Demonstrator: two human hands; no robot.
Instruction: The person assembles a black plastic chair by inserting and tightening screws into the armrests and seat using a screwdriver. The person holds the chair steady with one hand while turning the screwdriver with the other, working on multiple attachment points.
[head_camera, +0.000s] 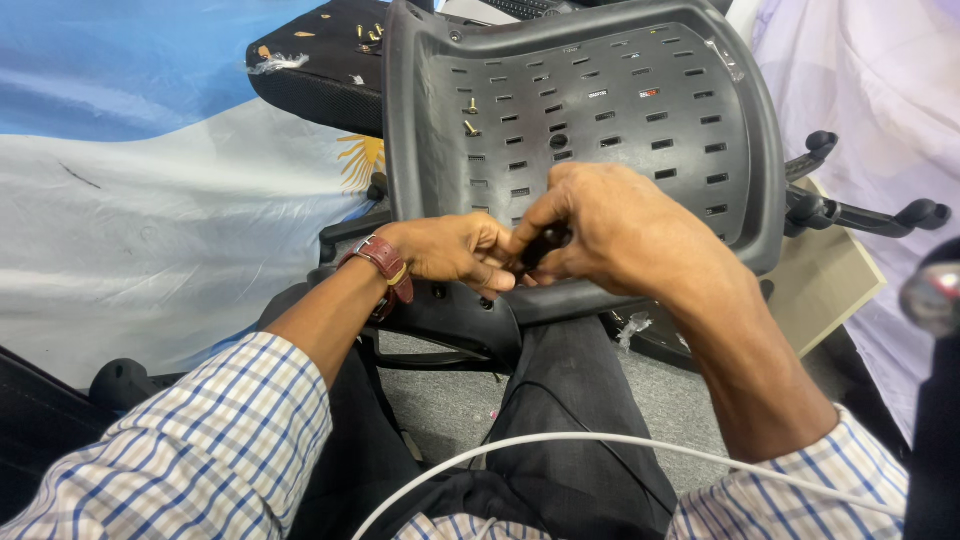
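Right hand: fingers curled shut around a small dark tool handle, pinched between thumb and forefinger; only a short black stub visible, remainder hidden in the grip (kind of tool not discernible). Left hand: fingers bent and closed in against the same stub, fingertips touching those of the right hand; whether actually gripping it or only steadying, cannot tell. Brown leather wristwatch on left wrist. Both hands held over the lower edge of a grey plastic chair back shell, slotted, lying tilted with hollow side up, resting above the lap. Two brass-coloured screws standing in the shell's left slots, well apart from the hands. Black mesh seat cushion behind the shell at upper left, several further small screws and bits scattered on top. Black chair base arms with castors projecting at right, beside a flat beige board. Light blue and white cloth with a yellow sun emblem spread at left. Checked shirt sleeves, dark trousers, white cable across the lap. Grey carpet floor below.
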